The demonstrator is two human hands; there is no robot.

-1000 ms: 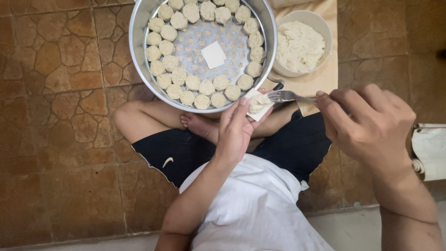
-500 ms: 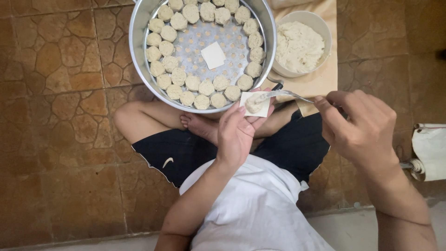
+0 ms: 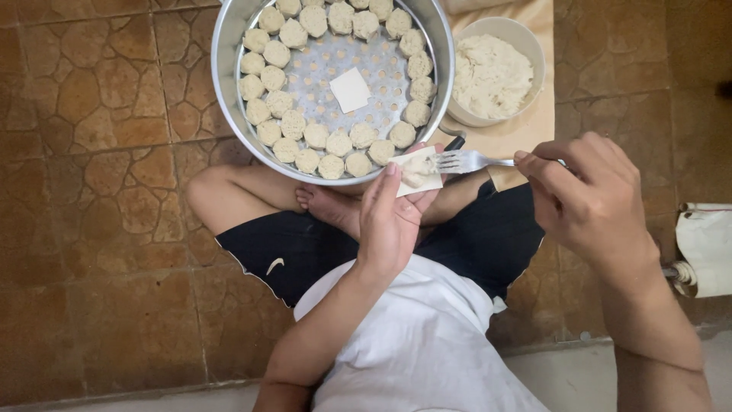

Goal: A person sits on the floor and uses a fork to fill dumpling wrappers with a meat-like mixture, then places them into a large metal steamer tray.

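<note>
My left hand (image 3: 393,217) cups a small square dumpling wrapper (image 3: 418,172) with a lump of pale filling on it, just below the steamer's rim. My right hand (image 3: 587,194) grips a metal fork (image 3: 467,161) whose tines touch the filling on the wrapper. A round metal steamer tray (image 3: 229,84) in front of me holds several filled dumplings around its edge and one loose square wrapper (image 3: 351,90) in its middle. A pale bowl (image 3: 534,46) of minced filling stands to the right of the tray.
I sit cross-legged on a brown stone-patterned tile floor (image 3: 91,229), in black shorts and a white shirt. The bowl rests on a tan board or paper (image 3: 526,130). A roll of white paper (image 3: 705,248) lies at the right edge.
My right hand swung the fork in to the wrapper and pressed filling onto it, then drew slightly back to the right. My left hand stayed in place holding the wrapper.
</note>
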